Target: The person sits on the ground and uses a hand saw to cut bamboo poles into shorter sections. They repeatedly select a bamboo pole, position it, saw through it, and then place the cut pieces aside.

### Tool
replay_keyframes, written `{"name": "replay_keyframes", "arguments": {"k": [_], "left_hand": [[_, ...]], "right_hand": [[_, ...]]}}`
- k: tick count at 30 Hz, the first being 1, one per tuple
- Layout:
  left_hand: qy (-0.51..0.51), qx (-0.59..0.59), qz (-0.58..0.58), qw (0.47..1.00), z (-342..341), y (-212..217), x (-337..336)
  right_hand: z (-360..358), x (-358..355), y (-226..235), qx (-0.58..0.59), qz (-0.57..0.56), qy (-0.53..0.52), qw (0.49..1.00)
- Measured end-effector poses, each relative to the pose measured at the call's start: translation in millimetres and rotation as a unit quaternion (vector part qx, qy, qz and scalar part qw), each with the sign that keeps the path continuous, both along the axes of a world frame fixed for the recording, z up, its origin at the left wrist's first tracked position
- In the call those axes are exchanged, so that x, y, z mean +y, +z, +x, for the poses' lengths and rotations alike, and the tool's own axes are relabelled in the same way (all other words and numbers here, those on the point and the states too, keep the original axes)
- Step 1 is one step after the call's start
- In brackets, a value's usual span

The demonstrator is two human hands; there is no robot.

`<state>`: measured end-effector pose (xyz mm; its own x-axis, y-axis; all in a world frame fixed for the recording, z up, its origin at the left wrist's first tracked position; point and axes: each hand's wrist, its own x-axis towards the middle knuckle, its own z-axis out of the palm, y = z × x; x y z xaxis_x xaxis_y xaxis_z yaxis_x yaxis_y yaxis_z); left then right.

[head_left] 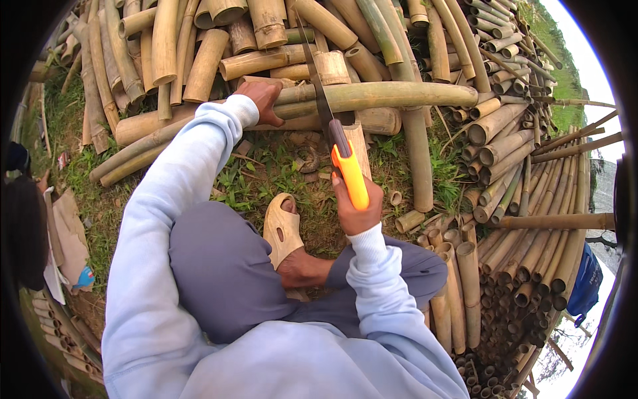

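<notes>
My right hand [361, 207] is wrapped around the orange and yellow handle of a handsaw [321, 100]. Its long dark blade points away from me and crosses a greenish bamboo pole [399, 96] lying sideways. To the left of the blade, my left hand [263, 100] is closed on the pole, thumb toward me; part of its grip is hidden. Other bamboo lengths [379, 120] lie beneath and beside this pole. A short pale bamboo piece [332, 67] sits just beyond it, close to the blade.
Cut bamboo [206, 63] is heaped across the far side. Stacked tubes [502, 139] and upright bundles [465, 286] stand on my right. Grass [252, 176] and my sandalled foot [282, 229] are below the pole. At far left, a person's dark-haired head [26, 233] shows near cardboard [70, 229].
</notes>
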<state>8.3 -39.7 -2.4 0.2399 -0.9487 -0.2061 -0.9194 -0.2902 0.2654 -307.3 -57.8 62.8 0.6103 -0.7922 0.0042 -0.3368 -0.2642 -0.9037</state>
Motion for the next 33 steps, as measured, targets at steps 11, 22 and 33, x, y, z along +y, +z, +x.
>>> {"name": "replay_keyframes", "arguments": {"k": [11, 22, 33], "left_hand": [[0.014, -0.005, 0.027, 1.000, 8, -6, 14], [0.015, -0.001, 0.035, 0.999, 9, -7, 20], [-0.005, 0.003, 0.014, 1.000, 6, 0, 4]], "right_hand": [[-121, 89, 41, 0.094, -0.005, 0.041, 0.995], [-90, 66, 5, 0.057, 0.025, 0.022, 0.998], [13, 11, -18, -0.025, 0.033, -0.004, 0.999]]}}
